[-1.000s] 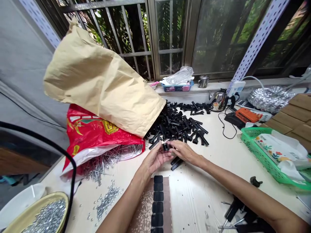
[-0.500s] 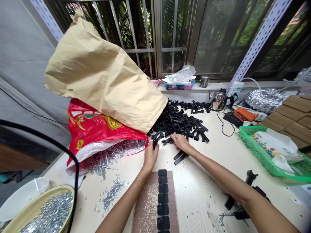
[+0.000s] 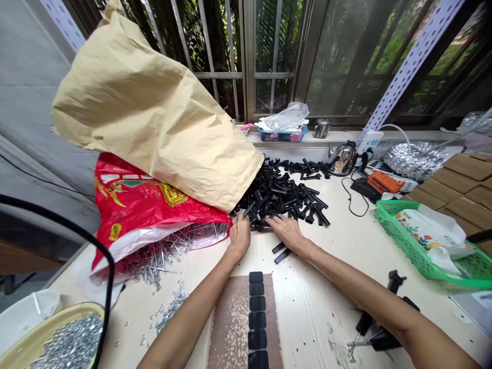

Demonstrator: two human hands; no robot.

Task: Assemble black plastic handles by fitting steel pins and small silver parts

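A heap of black plastic parts point(image 3: 286, 192), shaped like short bars with notched heads, lies at the mouth of a large paper sack point(image 3: 165, 123). At the heap's near left edge is my left hand point(image 3: 240, 237), its fingers curled round a black part, mostly hidden by the hand. To the right, my right hand point(image 3: 289, 234) reaches over the heap's front edge with fingers stretched out, touching parts there. Two loose black bars point(image 3: 282, 255) lie just under its wrist. Nearer me, a row of black rounded pads point(image 3: 257, 320) runs down a brown board point(image 3: 230, 328).
Left: a red bag point(image 3: 142, 200) of metal pins, small metal pieces point(image 3: 172, 310) and a yellow bowl point(image 3: 92, 310). Right: a green basket point(image 3: 418, 259), cardboard boxes point(image 3: 461, 179), a kettle point(image 3: 343, 159) and a black clamp-like tool point(image 3: 378, 323). A black cable point(image 3: 109, 256) arcs at left.
Both hands have moved slightly, the left up to the heap's edge from just below it, where it held a black part upright. My right hand's fingers have spread more. The view has shifted a little.
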